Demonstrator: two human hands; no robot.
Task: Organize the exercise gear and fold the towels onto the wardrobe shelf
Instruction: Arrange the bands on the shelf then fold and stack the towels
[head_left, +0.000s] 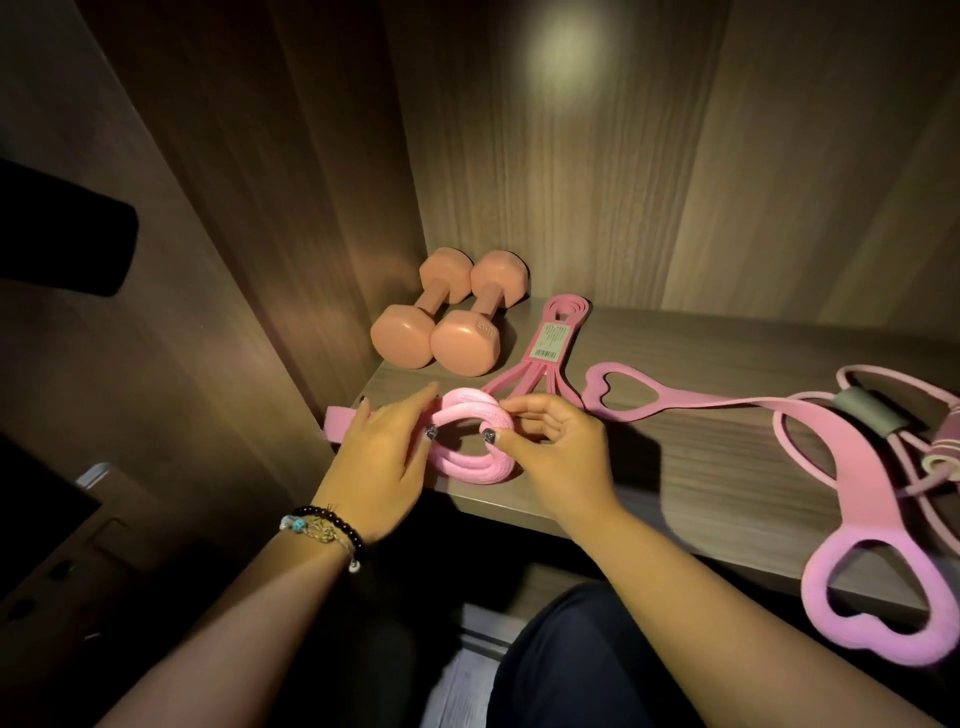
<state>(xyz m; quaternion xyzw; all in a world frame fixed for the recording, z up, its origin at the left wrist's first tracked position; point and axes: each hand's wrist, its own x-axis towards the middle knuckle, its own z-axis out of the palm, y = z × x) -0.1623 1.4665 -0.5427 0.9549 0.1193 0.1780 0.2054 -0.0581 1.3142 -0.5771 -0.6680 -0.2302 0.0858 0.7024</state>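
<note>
1. where the wardrobe shelf (727, 441) meets its front left edge, a coiled pink rope (470, 441) lies flat, gripped from both sides.
2. left hand (382, 462): on the coil's left side, thumb inside the ring, fingers stretched over its top; beaded bracelets (332, 530) on the wrist.
3. right hand (558, 447): pinching the coil's right side, thumb and fingertips closed on it.
4. two peach dumbbells (447, 317): behind the coil, side by side in the back left corner.
5. folded pink band with label (550, 338): just right of the dumbbells.
6. pink strap with heart-shaped loops (831, 467): right of the coil, one loop overhanging the shelf front.
</note>
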